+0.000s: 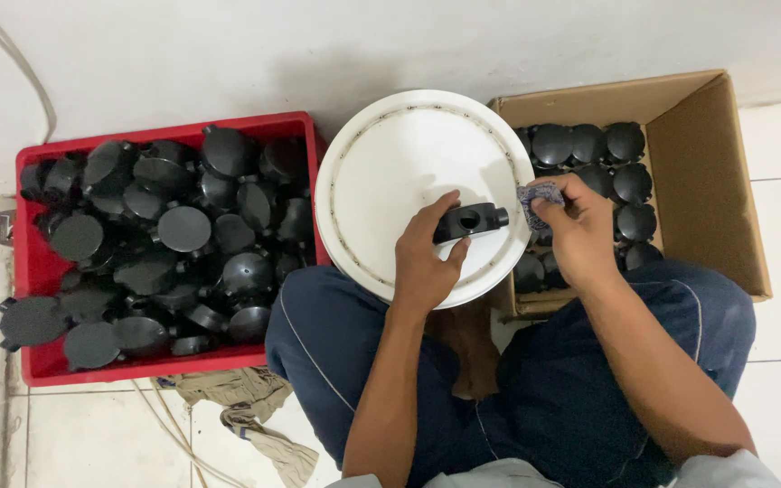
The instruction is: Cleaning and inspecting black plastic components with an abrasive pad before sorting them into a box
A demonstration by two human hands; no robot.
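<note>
My left hand [425,260] grips a black plastic junction box [470,220] with round openings, held over a white round lid [390,172] that rests on my lap. My right hand [580,230] pinches a small blue-grey cloth [538,193] just to the right of the box's end. The box lies sideways, one round hole facing up.
A red crate [33,271] on the left is heaped with black round junction boxes [183,228]. A cardboard box [707,163] on the right holds neat rows of the same black parts [589,145]. A crumpled beige cloth [246,407] lies on the white tile floor.
</note>
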